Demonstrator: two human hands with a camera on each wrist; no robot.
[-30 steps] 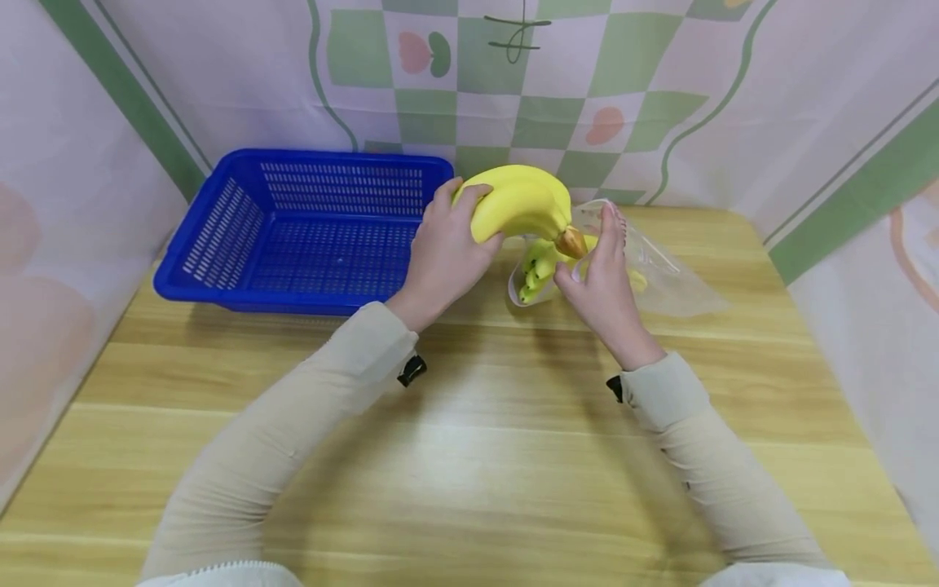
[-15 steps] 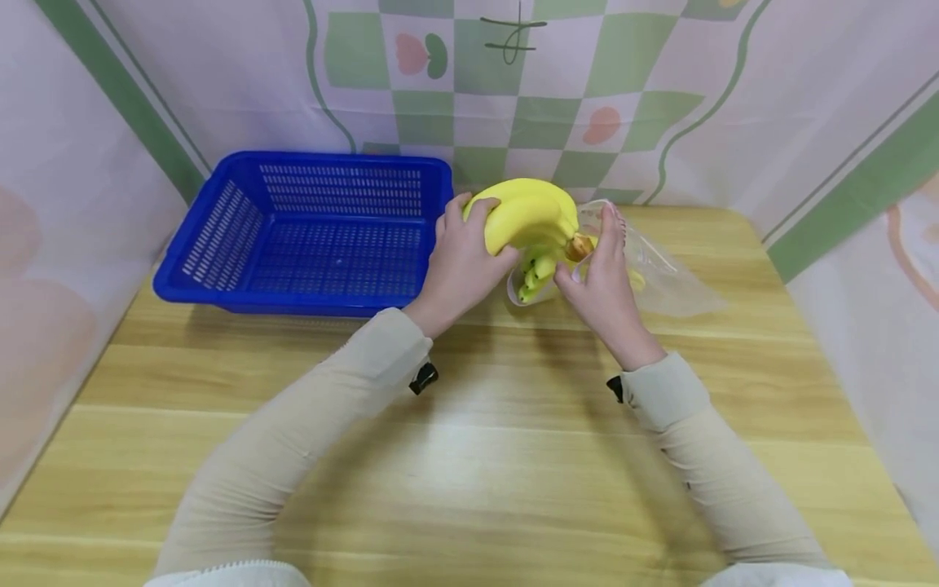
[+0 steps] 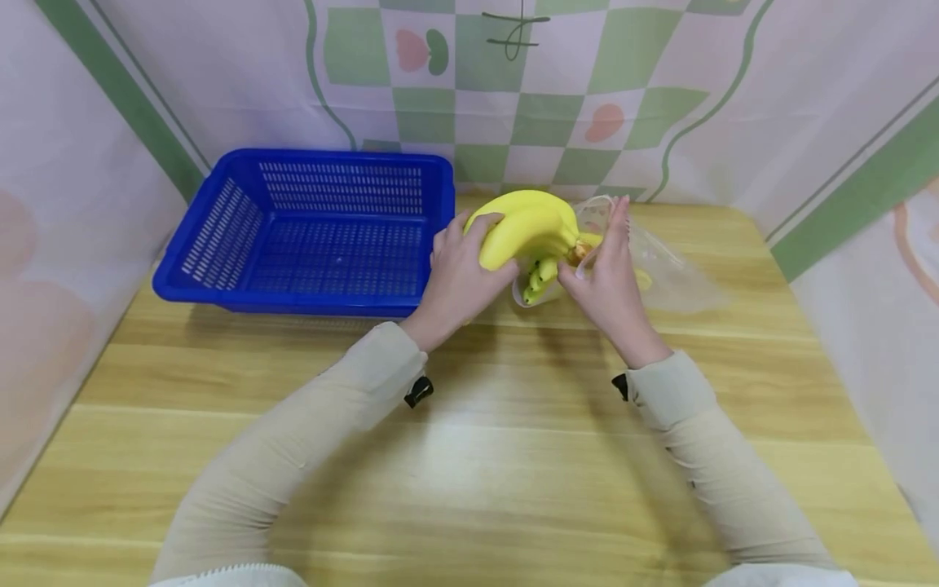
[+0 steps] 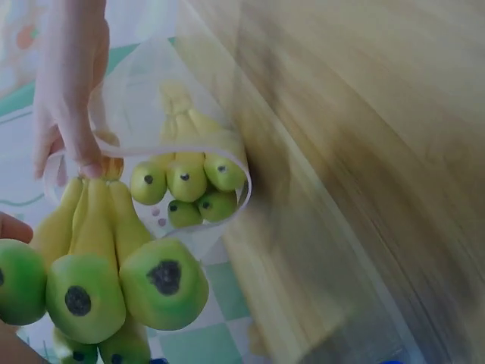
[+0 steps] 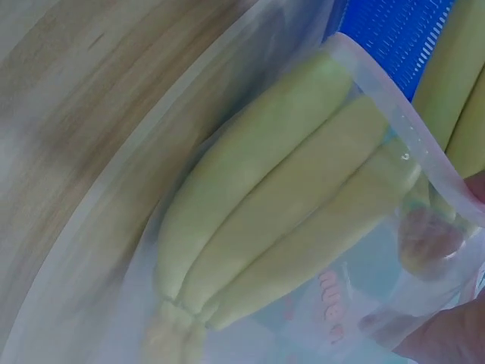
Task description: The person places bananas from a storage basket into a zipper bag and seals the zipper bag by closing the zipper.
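A bunch of yellow bananas [image 3: 517, 230] is gripped from the left by my left hand [image 3: 462, 281]. Its brown stem [image 3: 582, 251] points right, into the mouth of a clear plastic bag [image 3: 678, 273]. Greenish, dark-spotted tips of the held bunch [image 4: 83, 292] face the left wrist camera. Inside the bag lies another banana bunch [image 5: 280, 205], its tips toward the opening. My right hand [image 3: 605, 285] holds the bag's rim beside the stem, thumb near the stem and fingers extended upward. The exact finger contact on the rim is partly hidden.
A blue slotted plastic basket [image 3: 323, 253] stands on the left of the wooden table [image 3: 469, 456], close behind my left hand. Patterned cloth [image 3: 557, 98] hangs along the table's back and sides.
The held bananas have moved down and slightly right, their stem going further into the bag's mouth. My right hand stays at the rim, its fingers now straighter.
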